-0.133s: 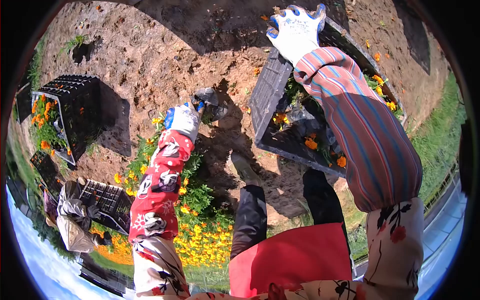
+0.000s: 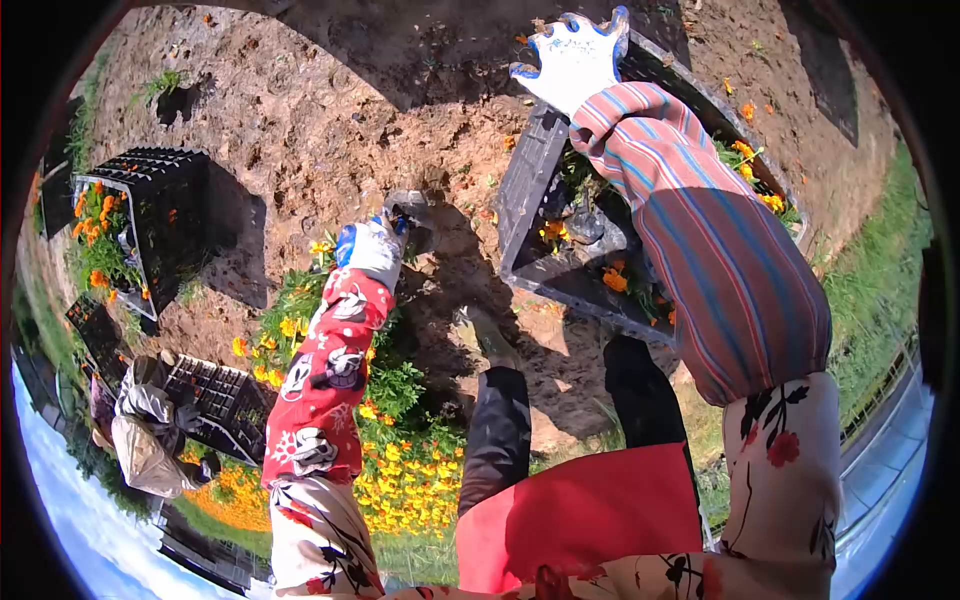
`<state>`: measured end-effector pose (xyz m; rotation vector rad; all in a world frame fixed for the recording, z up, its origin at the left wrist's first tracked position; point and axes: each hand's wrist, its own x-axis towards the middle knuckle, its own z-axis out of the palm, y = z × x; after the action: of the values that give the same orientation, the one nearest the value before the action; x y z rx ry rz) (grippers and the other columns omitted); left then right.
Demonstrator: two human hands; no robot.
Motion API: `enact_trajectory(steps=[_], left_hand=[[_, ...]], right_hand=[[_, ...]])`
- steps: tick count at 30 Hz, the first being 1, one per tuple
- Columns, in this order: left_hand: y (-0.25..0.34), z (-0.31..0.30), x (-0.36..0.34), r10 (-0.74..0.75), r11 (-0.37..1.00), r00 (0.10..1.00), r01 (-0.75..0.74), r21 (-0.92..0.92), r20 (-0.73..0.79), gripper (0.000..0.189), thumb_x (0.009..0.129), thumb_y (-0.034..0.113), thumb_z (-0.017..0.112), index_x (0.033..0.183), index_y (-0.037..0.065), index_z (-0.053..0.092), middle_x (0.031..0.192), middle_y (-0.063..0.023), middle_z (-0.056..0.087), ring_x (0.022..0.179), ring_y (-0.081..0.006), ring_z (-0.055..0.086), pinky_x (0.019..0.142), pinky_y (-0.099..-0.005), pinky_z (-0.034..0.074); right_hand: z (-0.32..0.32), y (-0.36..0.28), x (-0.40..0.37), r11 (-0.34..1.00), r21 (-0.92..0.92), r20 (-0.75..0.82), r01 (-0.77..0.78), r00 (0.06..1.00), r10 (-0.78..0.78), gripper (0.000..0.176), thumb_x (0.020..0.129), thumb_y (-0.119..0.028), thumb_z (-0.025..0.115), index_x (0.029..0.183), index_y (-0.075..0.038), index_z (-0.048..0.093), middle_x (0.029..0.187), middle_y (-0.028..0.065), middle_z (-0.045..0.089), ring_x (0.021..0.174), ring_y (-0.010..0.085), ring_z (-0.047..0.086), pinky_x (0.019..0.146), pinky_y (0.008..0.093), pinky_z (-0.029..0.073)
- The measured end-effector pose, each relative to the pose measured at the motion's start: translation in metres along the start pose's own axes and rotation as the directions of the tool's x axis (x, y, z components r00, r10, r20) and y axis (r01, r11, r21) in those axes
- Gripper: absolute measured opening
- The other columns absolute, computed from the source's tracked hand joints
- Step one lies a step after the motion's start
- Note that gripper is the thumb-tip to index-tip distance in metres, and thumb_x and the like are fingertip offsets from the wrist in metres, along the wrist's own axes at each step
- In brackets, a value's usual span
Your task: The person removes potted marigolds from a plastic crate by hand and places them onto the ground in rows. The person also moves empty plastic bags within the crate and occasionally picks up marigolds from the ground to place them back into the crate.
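My left hand [image 2: 374,247], in a white and blue glove, has its fingers closed round part of a dark plastic bag [image 2: 408,208] at the soil in the middle. Marigold plants hang below that hand and forearm. My right hand [image 2: 577,58], gloved the same way, has its fingers spread just above the upper corner of a black crate [image 2: 538,185]. Inside this crate are dark bags [image 2: 597,232] and orange marigolds [image 2: 614,279]. My right forearm covers part of the crate.
Another black crate [image 2: 170,215] with orange marigolds stands on the soil at left. A person [image 2: 145,425] bends by a further crate [image 2: 212,388] at lower left. Yellow marigolds [image 2: 410,485] grow behind my legs. Grass borders the right side.
My right hand has shifted slightly left and up in the view. The left hand stays at the dark bag, which looks a little lower and flatter.
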<state>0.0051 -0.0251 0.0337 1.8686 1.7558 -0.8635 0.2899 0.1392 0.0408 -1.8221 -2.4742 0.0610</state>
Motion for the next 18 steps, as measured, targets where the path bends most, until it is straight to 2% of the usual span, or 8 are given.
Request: enact_trajectory(steps=[3, 5, 8, 10, 13, 15, 16, 18], left_hand=[[-0.006, -0.027, -0.042, 0.023, 0.998, 0.998, -0.019, 0.064, -0.06, 0.042, 0.087, 0.047, 0.05, 0.086, 0.006, 0.062, 0.075, -0.017, 0.064, 0.074, -0.0348, 0.062, 0.065, -0.0449, 0.049], [-0.011, -0.048, -0.073, 0.037, 0.993, 0.994, -0.025, 0.117, -0.102, 0.042, 0.087, 0.047, 0.051, 0.084, 0.006, 0.06, 0.076, -0.0176, 0.064, 0.074, -0.0352, 0.062, 0.065, -0.0452, 0.049], [-0.021, -0.062, -0.114, 0.118, 0.975, 0.953, -0.058, 0.216, -0.277, 0.043, 0.086, 0.049, 0.051, 0.081, 0.007, 0.057, 0.072, -0.0152, 0.062, 0.07, -0.0336, 0.06, 0.061, -0.0445, 0.047], [-0.023, -0.077, -0.136, 0.183, 0.947, 0.927, -0.076, 0.313, -0.328, 0.042, 0.085, 0.049, 0.051, 0.08, 0.008, 0.055, 0.069, -0.013, 0.059, 0.068, -0.0316, 0.058, 0.059, -0.0431, 0.046], [-0.015, -0.112, -0.166, 0.206, 0.94, 0.92, -0.092, 0.328, -0.333, 0.041, 0.084, 0.048, 0.054, 0.081, 0.007, 0.053, 0.07, -0.0124, 0.058, 0.066, -0.0303, 0.056, 0.059, -0.0429, 0.044], [-0.015, -0.127, -0.18, 0.426, 0.827, 0.845, -0.218, 0.518, -0.324, 0.04, 0.083, 0.047, 0.055, 0.081, 0.007, 0.053, 0.07, -0.0129, 0.057, 0.068, -0.0312, 0.056, 0.059, -0.0431, 0.044], [-0.014, -0.12, -0.18, 0.217, 0.94, 0.927, -0.115, 0.322, -0.304, 0.04, 0.083, 0.046, 0.056, 0.082, 0.006, 0.054, 0.069, -0.0135, 0.057, 0.07, -0.0322, 0.056, 0.061, -0.0433, 0.044], [-0.017, -0.122, -0.187, 0.38, 0.871, 0.861, -0.21, 0.444, -0.338, 0.04, 0.081, 0.046, 0.058, 0.084, 0.006, 0.054, 0.071, -0.014, 0.058, 0.071, -0.0325, 0.056, 0.062, -0.0434, 0.044]], right_hand=[[-0.016, -0.013, -0.01, 0.998, -0.056, 0.156, -0.001, 0.988, 0.01, 0.064, 0.081, -0.06, 0.051, 0.129, -0.018, 0.048, 0.133, 0.0153, 0.044, 0.133, 0.0266, 0.027, 0.109, 0.0537, 0.012], [-0.028, -0.034, -0.056, 0.953, 0.298, -0.085, 0.061, 0.996, -0.038, 0.041, 0.08, -0.047, 0.059, 0.107, -0.016, 0.062, 0.116, 0.0129, 0.054, 0.114, 0.0324, 0.046, 0.096, 0.0481, 0.033], [-0.082, -0.088, -0.12, 0.559, 0.702, 0.577, -0.441, 0.812, -0.084, 0.042, 0.083, -0.047, 0.057, 0.077, -0.007, 0.066, 0.06, 0.0118, 0.057, 0.064, 0.027, 0.059, 0.065, 0.0388, 0.046], [-0.097, -0.122, -0.135, 0.3, 0.465, 0.885, -0.833, 0.451, -0.118, 0.063, 0.079, -0.066, 0.046, 0.085, -0.007, 0.068, 0.081, 0.0189, 0.065, 0.082, 0.0338, 0.063, 0.072, 0.0409, 0.047], [-0.092, -0.16, -0.14, 0.198, 0.506, 0.861, -0.839, 0.505, -0.063, 0.084, 0.08, -0.071, 0.037, 0.103, 0.006, 0.062, 0.093, 0.0232, 0.065, 0.093, 0.0371, 0.061, 0.079, 0.0424, 0.045], [-0.033, -0.2, -0.138, -0.222, 0.401, 0.903, -0.889, 0.424, -0.066, 0.061, 0.08, -0.061, 0.054, 0.085, -0.001, 0.067, 0.075, 0.0062, 0.062, 0.065, 0.02, 0.054, 0.06, 0.0369, 0.042], [-0.051, -0.195, -0.132, -0.228, 0.406, 0.902, -0.885, 0.428, -0.058, 0.061, 0.08, -0.061, 0.054, 0.085, -0.001, 0.067, 0.075, 0.0062, 0.062, 0.065, 0.02, 0.054, 0.06, 0.0369, 0.042], [-0.093, -0.186, -0.116, -0.432, 0.241, 0.908, -0.869, 0.359, -0.215, 0.049, 0.081, -0.051, 0.06, 0.085, -0.003, 0.067, 0.074, 0.0047, 0.06, 0.061, 0.0186, 0.052, 0.055, 0.0367, 0.04]])
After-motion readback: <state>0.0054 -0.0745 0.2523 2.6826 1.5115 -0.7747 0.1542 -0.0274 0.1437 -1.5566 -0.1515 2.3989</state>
